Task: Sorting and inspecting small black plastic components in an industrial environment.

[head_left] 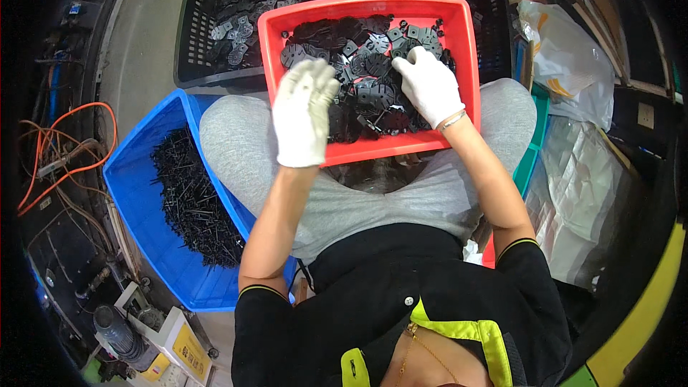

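Observation:
A red plastic bin (369,7) rests across my lap, holding many small black plastic pieces (378,64), some round and slotted, some squarish with a hole. Over its left side is my left hand (304,111) in a white glove, back upward, fingers mostly stretched out, nothing visible in them. My right hand (432,89), also white-gloved, reaches among the pieces at the right. Its fingers curl inward with the tips close together; whether a piece is between them is hidden.
Beyond the red bin stand black perforated crates (190,57) of similar flat pieces. A blue bin (143,222) of thin black parts is at my left, beside an orange cable (113,125) and a small machine (168,337). Clear plastic bags (573,64) lie at the right.

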`<state>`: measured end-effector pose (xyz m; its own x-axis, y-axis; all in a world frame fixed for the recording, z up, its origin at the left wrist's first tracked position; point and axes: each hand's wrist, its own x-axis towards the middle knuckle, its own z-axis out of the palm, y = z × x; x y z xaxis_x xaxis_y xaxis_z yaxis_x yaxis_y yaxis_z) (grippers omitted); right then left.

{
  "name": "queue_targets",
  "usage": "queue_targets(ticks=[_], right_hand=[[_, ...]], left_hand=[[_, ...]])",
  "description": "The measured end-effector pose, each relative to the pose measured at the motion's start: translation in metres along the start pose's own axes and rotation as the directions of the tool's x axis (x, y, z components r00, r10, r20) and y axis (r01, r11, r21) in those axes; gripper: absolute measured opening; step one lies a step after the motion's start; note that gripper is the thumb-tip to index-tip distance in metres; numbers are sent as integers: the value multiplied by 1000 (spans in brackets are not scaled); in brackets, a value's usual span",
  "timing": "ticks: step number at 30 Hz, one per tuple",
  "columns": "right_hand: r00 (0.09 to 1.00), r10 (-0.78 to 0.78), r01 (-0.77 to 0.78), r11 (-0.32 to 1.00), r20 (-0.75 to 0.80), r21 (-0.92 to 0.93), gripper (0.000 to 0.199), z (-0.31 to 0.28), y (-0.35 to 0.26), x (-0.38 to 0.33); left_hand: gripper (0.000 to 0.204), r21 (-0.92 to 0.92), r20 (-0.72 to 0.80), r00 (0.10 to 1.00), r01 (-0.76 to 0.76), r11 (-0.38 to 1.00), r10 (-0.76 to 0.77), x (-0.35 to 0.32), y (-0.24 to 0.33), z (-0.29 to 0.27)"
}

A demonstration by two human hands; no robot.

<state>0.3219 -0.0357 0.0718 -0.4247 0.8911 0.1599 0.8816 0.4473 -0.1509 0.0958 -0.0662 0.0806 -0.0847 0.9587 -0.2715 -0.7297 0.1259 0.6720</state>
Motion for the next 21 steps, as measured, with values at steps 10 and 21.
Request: queue_targets(ticks=[10, 21], right_hand=[[736, 476, -325, -376, 482, 868, 24, -34, -65, -19], [946, 322, -303, 837, 37, 457, 37, -7, -53, -23]], left_hand=[[46, -254, 168, 965, 240, 937, -202, -42, -50, 9], [41, -162, -39, 961, 263, 951, -272, -33, -17, 0]])
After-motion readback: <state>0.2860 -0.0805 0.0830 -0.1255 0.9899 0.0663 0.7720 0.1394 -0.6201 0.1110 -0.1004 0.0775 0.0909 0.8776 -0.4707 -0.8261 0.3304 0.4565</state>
